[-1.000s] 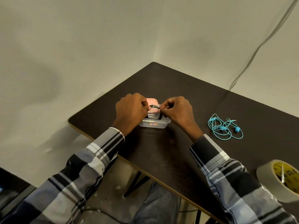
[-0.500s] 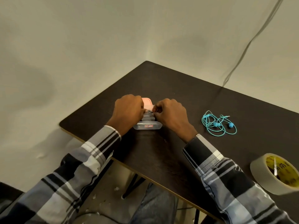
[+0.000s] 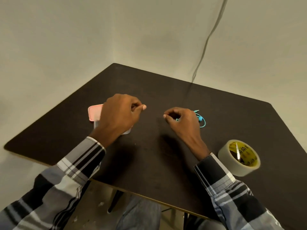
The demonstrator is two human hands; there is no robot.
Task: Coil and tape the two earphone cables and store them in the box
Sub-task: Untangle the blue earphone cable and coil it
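Turquoise earphone cable [image 3: 201, 121] loose beside curled, empty right-hand fingers [image 3: 167, 115]; left hand [image 3: 119, 118] likewise curled empty; likely to tangle if snatched carelessly

The left hand [image 3: 118, 117] covers most of the clear box [image 3: 127, 132], leaving only a corner and part of the pink lid [image 3: 95, 112] behind it in sight (what lies inside cannot be told). The right hand [image 3: 181, 121] hides much of the blue earphone cable [image 3: 201, 121], and whether its curled fingers hold anything is unclear, motion blur softening both hands. The table [image 3: 157, 163] runs off the right edge, and both plaid sleeves [image 3: 66, 180] are cut by the bottom edge.
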